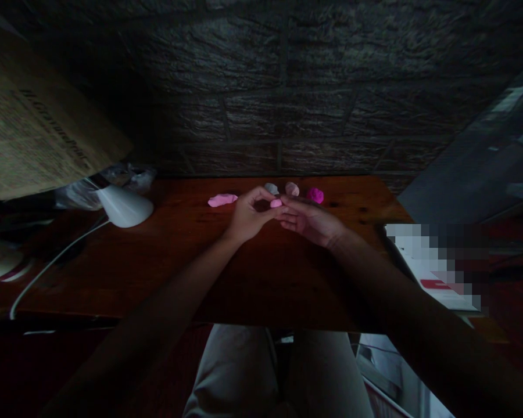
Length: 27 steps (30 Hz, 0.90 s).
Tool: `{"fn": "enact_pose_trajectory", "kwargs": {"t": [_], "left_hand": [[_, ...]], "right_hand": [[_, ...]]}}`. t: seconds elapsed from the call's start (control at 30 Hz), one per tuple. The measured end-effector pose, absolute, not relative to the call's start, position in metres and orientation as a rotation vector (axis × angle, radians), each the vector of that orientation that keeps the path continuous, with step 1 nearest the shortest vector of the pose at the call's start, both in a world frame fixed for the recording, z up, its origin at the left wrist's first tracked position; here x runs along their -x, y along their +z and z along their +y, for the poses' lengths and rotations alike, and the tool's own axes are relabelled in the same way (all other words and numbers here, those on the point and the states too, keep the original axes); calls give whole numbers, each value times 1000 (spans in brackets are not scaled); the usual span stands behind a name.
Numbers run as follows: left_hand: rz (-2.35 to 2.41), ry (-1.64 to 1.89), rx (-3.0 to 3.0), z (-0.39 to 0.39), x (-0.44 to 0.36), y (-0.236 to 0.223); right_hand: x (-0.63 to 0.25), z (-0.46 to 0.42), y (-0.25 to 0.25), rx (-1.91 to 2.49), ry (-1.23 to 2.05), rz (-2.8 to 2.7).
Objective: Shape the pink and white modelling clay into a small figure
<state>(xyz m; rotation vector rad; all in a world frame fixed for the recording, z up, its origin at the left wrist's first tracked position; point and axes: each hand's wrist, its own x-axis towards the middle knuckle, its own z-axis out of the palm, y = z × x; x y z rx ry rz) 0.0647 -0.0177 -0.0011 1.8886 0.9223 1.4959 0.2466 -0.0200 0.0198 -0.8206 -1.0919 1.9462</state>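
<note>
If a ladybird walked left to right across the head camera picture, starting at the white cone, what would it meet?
White cone → long pink lump → small held pink piece → pale pink lump → bright magenta lump → flat white thing

i've got my left forearm (196, 276) slanting in from near left and my right forearm (387, 284) from near right, both bare. my left hand (251, 213) curls, thumb and index finger bowed toward each other. my right hand (311, 220) points leftward, palm partly showing, fingertips gathered at the left's.
</note>
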Motion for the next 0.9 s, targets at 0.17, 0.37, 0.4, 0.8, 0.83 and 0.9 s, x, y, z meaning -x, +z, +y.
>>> {"fn": "enact_pose_trajectory", "kwargs": {"t": [0.17, 0.37, 0.4, 0.8, 0.83, 0.9], "left_hand": [[845, 1431, -1958, -18, -65, -3], [831, 1346, -2024, -20, -67, -4], [841, 1347, -2030, -20, -68, -4], [895, 1417, -1961, -21, -65, -1], [906, 1414, -1963, -21, -65, -1], [941, 1413, -1961, -22, -66, -1]], "right_hand": [[-246, -20, 20, 830, 1920, -1083], [-246, -18, 18, 849, 1911, -1078], [-246, -18, 17, 848, 1908, -1077], [-245, -22, 19, 832, 1976, -1113], [-245, -22, 19, 838, 1980, -1112], [-245, -22, 19, 844, 1989, -1112]]}}
